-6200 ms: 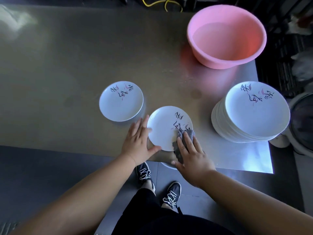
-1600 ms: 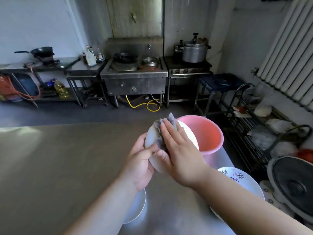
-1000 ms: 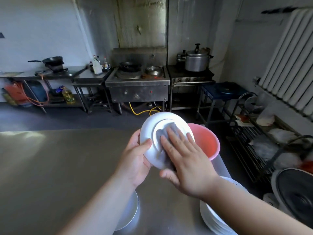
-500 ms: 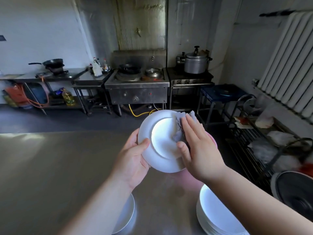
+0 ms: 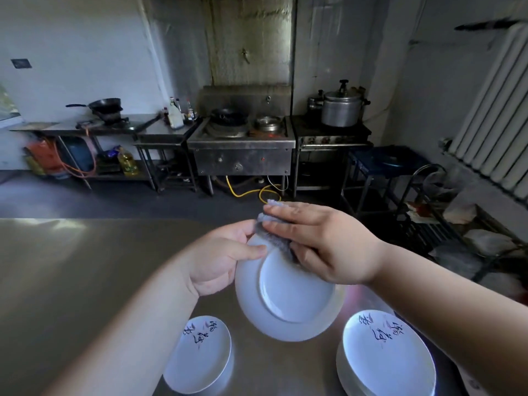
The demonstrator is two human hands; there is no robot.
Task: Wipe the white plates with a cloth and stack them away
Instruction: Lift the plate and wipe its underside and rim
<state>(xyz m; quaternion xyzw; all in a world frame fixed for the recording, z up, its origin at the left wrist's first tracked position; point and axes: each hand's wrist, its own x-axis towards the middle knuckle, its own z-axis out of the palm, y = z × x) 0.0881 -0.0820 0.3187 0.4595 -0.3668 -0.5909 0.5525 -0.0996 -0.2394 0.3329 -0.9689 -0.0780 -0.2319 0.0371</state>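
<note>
Steel bench [image 5: 71, 267] below, and up at mid-frame the left hand [image 5: 220, 261] pinches the plate [image 5: 288, 304] by its rim, tilted underside-out, so the right hand [image 5: 328, 247] can clamp the grey cloth [image 5: 271, 238] over its top edge.

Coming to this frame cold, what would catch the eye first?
A white plate is held tilted above the steel table at centre frame: the left hand grips its rim, and the right hand holds a grey cloth against its upper edge. Below, a single plate with brush lettering lies at lower left and a stack of plates at lower right.
</note>
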